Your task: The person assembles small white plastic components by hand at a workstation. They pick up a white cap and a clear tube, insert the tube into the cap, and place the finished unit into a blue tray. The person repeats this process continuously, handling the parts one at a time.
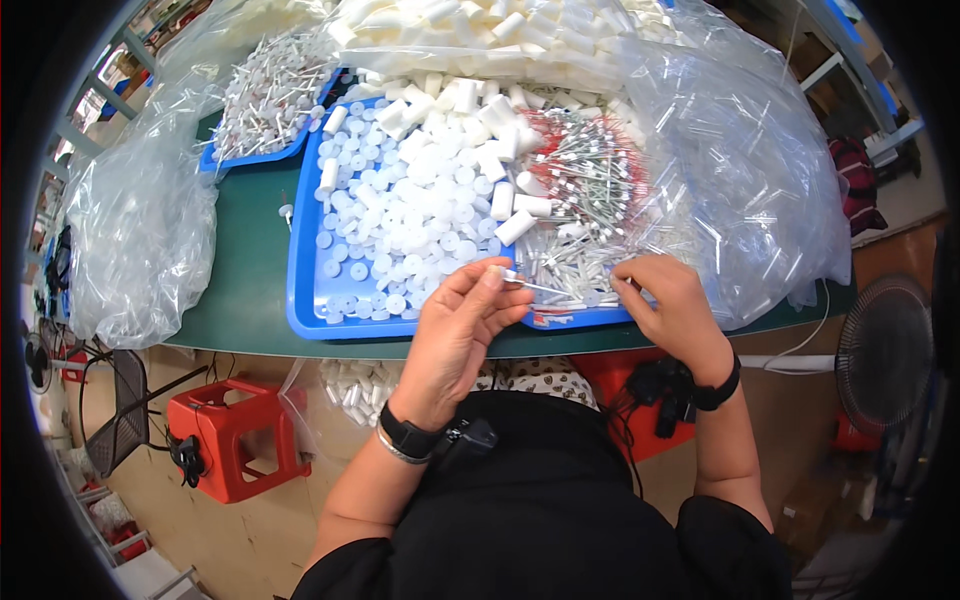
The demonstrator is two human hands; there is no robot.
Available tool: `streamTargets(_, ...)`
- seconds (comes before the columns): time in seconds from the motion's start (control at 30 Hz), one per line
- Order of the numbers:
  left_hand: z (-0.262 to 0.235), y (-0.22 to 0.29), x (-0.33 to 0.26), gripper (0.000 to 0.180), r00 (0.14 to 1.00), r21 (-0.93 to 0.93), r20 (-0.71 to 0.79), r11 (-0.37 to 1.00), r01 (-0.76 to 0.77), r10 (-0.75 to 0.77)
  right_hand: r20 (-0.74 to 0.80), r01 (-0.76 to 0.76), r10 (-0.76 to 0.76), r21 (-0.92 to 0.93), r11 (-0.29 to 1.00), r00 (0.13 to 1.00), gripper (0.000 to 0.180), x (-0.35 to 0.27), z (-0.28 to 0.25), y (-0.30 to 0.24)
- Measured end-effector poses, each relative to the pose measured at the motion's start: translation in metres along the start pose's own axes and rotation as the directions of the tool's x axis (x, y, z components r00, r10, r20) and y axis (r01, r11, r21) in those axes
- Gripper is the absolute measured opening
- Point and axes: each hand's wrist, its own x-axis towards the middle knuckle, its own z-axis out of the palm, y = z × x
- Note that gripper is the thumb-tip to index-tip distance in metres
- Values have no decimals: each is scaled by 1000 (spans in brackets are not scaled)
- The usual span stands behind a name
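My left hand (462,325) pinches a small white piece with a thin pale rod (540,288), above the front rim of the blue tray. The rod points right, toward my other hand. My right hand (668,300) is closed, its thumb and fingertips down among small clear plastic tubes (570,262) at the tray's right side. What those fingertips hold, if anything, is hidden. White translucent discs (420,225) fill the left blue tray (305,290). Behind the tubes lies a pile of metal pins with red-and-white ends (590,165). White foam-like cylinders (516,227) are scattered between the piles.
A smaller blue tray (225,163) of assembled white pieces with stems stands at the far left. Clear plastic bags (750,170) lie on both sides of the green table (245,240). Many white cylinders (470,25) heap at the back. A red stool (235,440) stands below left.
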Motion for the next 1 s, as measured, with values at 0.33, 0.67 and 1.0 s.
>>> streamTargets(0.33,4,-5,2,28,1000,-56,15,998,18,-17,-23,62,-60,70,996,998,10,11,9,-31)
streamTargets(0.67,2,-7,2,29,1000,-54,-2,998,-10,10,-85,-31,45,162,986,995,12,11,20,-36)
streamTargets(1.0,3,-7,-1,30,1000,-62,-18,998,-17,16,-51,-32,49,296,955,998,12,14,26,-42)
